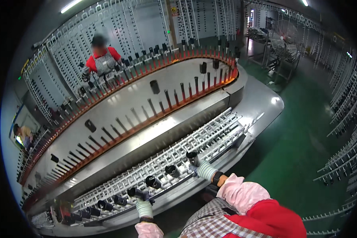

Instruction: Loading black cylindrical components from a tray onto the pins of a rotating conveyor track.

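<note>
Both of my hands wear striped gloves with dark fingertips. My left hand (145,205) is closed round a black hollow cylinder (133,192) at the near edge of a white rack (146,170). Farther right, my right hand (204,169) grips another black hollow cylinder (192,157), its open end facing up. Between the hands, two more such cylinders, one nearer the left (153,182) and one nearer the right (172,171), sit tilted on the rack. Several more line the rack to the left of my left hand. My fingertips are partly hidden behind the parts.
Beyond the rack, a long oval metal conveyor (131,123) carries upright spindles, some with black parts on them. A person in red (105,61) works across it, and another person (25,135) stands at far left. Hanging racks (351,158) line the right side over a green floor.
</note>
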`<state>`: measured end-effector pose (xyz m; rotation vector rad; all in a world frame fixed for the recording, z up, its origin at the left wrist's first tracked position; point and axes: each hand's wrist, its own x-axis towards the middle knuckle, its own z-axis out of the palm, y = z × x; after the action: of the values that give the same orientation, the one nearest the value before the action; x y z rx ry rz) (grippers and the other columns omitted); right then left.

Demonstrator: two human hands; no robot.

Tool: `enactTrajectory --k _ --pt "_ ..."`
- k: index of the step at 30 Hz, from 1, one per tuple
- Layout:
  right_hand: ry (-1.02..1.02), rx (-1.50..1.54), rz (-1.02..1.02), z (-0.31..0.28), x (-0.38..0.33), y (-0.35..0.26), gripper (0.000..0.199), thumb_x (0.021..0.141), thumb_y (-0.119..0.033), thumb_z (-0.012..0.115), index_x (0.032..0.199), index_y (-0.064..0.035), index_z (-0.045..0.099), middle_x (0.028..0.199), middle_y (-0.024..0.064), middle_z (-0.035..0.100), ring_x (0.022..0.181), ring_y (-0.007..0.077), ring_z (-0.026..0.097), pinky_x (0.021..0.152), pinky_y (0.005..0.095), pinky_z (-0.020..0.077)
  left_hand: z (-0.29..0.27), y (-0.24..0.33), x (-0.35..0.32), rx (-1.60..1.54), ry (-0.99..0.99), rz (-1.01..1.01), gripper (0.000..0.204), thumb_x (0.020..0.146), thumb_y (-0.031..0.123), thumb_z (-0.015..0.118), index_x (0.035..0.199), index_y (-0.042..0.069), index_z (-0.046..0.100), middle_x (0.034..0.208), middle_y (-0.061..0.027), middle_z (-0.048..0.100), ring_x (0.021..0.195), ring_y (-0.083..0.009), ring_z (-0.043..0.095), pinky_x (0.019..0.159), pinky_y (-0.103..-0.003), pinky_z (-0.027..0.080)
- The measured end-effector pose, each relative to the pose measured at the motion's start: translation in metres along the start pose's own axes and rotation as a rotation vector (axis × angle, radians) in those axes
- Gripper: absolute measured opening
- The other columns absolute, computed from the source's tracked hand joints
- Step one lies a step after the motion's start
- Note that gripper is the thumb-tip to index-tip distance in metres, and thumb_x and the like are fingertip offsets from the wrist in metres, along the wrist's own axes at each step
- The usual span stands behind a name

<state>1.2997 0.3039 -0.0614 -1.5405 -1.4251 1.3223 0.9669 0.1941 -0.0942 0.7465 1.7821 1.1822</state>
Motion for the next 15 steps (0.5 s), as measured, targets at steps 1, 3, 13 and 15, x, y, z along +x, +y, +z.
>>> enactTrajectory --k 1,3,13,15 --pt "-0.069 -0.009 -0.046 -0.004 0.003 -0.001 0.024 0.083 -0.009 0.062 0.105 -0.0037 0.055 0.075 0.0067 0.061 0.062 0.0143 0.057 0.054 0.0286 0.0469 0.002 -0.001 0.003 0.029 0.019 0.058 0.026 0.086 0.032 0.062 0.092 0.008 0.054 0.062 -0.0005 0.052 0.039 -0.0111 0.045 0.034 -0.025 0.035" --pt "-0.294 0.040 0.013 -0.026 0.006 -0.018 0.021 0.084 -0.009 0.060 0.103 -0.0025 0.053 0.072 0.0055 0.060 0.052 0.0129 0.057 0.044 0.0277 0.0471 0.006 0.010 -0.005 0.006 0.064 0.206 0.026 0.086 0.030 0.063 0.094 0.007 0.054 0.064 -0.0008 0.050 0.039 -0.0108 0.042 0.034 -0.026 0.034" --pt "0.322 -0.229 -0.472 -0.188 0.211 -0.165 0.040 0.086 -0.017 0.057 0.122 -0.0024 0.048 0.115 0.0185 0.059 0.104 0.0322 0.057 0.089 0.0348 0.0447 0.021 0.043 -0.029 0.297 0.213 0.059 0.020 0.085 0.026 0.061 0.093 0.008 0.055 0.066 -0.0045 0.055 0.054 -0.0156 0.054 0.044 -0.031 0.043" --pt "0.372 -0.253 -0.429 -0.175 0.247 -0.185 0.044 0.086 -0.018 0.057 0.125 -0.0028 0.045 0.116 0.0194 0.057 0.105 0.0343 0.056 0.089 0.0361 0.0443 -0.001 0.027 -0.036 0.449 0.222 0.092 0.026 0.086 0.024 0.060 0.098 0.002 0.054 0.075 -0.0088 0.058 0.059 -0.0179 0.056 0.050 -0.032 0.045"
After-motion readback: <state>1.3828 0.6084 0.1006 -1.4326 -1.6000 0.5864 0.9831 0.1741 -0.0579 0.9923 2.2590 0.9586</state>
